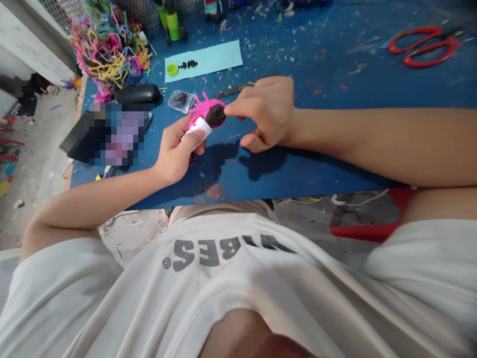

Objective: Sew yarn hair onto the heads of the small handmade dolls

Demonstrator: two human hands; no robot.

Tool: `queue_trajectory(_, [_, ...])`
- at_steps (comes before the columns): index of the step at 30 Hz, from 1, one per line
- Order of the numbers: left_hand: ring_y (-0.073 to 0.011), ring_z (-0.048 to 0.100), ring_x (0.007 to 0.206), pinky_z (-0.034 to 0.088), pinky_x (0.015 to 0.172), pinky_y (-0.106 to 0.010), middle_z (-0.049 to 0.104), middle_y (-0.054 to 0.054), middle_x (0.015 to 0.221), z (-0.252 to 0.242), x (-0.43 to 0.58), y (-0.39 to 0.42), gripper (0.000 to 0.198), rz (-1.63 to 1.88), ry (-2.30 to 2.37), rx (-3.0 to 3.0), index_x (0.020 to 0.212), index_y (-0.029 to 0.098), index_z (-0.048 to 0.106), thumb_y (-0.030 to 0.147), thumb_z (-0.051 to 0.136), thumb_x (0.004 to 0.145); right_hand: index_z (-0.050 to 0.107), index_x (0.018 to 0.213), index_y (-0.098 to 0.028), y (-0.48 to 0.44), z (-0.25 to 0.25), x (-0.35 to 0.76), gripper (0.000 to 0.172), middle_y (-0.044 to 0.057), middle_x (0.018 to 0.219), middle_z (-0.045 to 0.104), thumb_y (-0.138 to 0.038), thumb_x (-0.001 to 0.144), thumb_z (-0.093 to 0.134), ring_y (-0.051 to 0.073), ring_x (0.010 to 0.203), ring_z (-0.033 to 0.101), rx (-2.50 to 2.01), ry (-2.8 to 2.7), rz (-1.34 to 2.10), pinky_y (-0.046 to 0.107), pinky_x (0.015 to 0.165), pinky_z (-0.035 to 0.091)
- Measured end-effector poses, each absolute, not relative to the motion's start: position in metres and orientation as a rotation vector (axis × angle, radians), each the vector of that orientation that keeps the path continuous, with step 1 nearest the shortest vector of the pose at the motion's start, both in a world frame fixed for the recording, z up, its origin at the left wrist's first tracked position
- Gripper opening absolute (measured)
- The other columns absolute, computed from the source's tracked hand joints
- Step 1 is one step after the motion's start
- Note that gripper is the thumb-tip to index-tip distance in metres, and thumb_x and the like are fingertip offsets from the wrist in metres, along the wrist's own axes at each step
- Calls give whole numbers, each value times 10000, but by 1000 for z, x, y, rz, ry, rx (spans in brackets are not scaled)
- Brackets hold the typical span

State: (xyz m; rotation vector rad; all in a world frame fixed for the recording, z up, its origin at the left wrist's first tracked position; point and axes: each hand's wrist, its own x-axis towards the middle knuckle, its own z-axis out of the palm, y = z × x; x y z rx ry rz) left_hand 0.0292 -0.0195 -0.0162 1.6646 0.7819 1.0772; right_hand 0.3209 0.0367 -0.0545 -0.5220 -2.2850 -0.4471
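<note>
My left hand (181, 149) is closed around a small doll (216, 115) with pink yarn hair, a dark head and a white body. The doll is tilted, its head toward my right hand (270, 112). That hand's index finger reaches out to the dark head and appears to touch it, while the thumb stays apart below; no object shows in its grip. Behind the doll lies a clear plastic bag (181, 100) with something dark inside. A flat dark metal strip (235, 90) runs partly behind my right hand.
A pale blue paper strip (219, 58) bears a green cap (172, 69) and several black beads (189, 64). At left are a yarn heap (112, 47), a black case (137, 93) and a phone (126, 132). Red-handled scissors (428, 49) lie far right. Green figures (172, 24) stand at the back.
</note>
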Motion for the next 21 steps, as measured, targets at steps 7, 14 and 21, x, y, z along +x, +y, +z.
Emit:
queue_trajectory(7, [-198,726,784,579,814,-349,744,-26,938,-18,37,-25,401,1194,776,1396,1073,257,790,656,836,1067,757,1014,-292,30,-51,308,725,38,788,718,-642,1298,189,215,675,608,-657,-2168,-373,452,742,474])
queue_trajectory(14, [-196,793,847,643,843,-331,839,-54,1078,-9,41,-25,353,1134,737,1196,1138,251,765,561,891,1023,769,1031,-256,20,-46,303,532,12,745,676,-521,1293,389,188,651,539,-569,-2250,-343,428,703,401])
queue_trajectory(21, [-210,788,823,645,819,-363,811,-81,1005,-8,37,-25,539,1052,710,1108,1106,210,810,606,480,1266,719,880,-263,14,-44,298,528,28,737,619,-563,1232,465,213,681,527,-739,-2328,-28,433,741,402])
